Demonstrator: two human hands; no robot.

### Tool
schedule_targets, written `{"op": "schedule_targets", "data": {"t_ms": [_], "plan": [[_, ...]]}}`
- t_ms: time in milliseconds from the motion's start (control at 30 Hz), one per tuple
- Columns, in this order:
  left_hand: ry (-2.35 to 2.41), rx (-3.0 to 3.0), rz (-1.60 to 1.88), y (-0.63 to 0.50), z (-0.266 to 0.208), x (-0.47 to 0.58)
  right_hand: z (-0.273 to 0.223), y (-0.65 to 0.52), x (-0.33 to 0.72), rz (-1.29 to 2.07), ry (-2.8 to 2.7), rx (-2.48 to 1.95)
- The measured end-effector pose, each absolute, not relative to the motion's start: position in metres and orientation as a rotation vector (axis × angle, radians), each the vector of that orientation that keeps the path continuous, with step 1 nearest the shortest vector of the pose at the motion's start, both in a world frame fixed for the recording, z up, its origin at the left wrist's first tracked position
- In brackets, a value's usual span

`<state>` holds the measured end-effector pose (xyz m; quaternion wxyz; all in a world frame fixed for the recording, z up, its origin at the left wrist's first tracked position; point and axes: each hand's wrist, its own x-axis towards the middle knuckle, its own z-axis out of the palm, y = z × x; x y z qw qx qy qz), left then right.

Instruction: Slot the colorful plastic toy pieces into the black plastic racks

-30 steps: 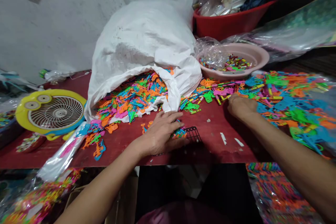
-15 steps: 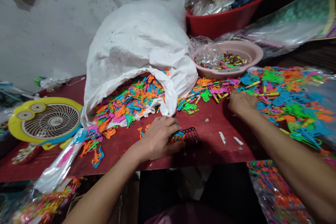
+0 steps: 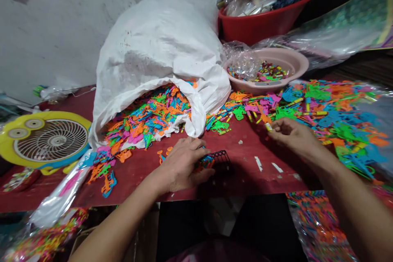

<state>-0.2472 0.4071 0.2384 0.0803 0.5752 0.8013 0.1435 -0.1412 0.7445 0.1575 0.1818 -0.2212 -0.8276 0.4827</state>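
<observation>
My left hand [image 3: 187, 161] lies curled around a black plastic rack [image 3: 221, 156] on the red table. Small blue and orange plastic pieces [image 3: 205, 163] sit in the rack, partly covered by my fingers. Between the thumb and fingertips of my right hand [image 3: 290, 133] is a small orange plastic piece [image 3: 263, 115] with a pale yellow-and-white tube end [image 3: 268, 126]. Its exact shape is hard to make out. Behind and beside that hand spreads a loose pile of green, blue, orange and pink pieces [image 3: 331, 114]. Several orange pieces [image 3: 162, 156] lie behind my left hand.
A big white sack [image 3: 159, 37] spills coloured pieces [image 3: 156, 110] at the back. Behind stands a pink basin [image 3: 299, 63] with small tubes, below a red basin [image 3: 260, 28]. At left lies a yellow fan [image 3: 52, 137]. White scraps [image 3: 258, 163] dot the red tabletop [image 3: 245, 180].
My right hand has drawn back from the pile toward me, now with the orange piece at its fingertips. My left hand stays at the rack. The view has shifted slightly.
</observation>
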Motion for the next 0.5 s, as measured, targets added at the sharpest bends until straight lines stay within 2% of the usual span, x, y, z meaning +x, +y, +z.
{"op": "schedule_targets", "data": {"t_ms": [100,233,333,500], "plan": [[2.41,1.72,0.428,0.408,0.238,-0.247,0.144,0.714,-0.142,2.013,-2.001,-0.483],[2.429,1.712,0.394,0.409,0.237,-0.246,0.135,0.677,-0.154,2.371,-1.9,-0.364],[2.448,1.695,0.358,0.409,0.236,-0.246,0.132,0.657,-0.167,2.394,-1.953,-0.306],[2.449,1.695,0.336,0.408,0.235,-0.247,0.121,0.637,-0.188,2.097,-2.228,-0.194]]}}
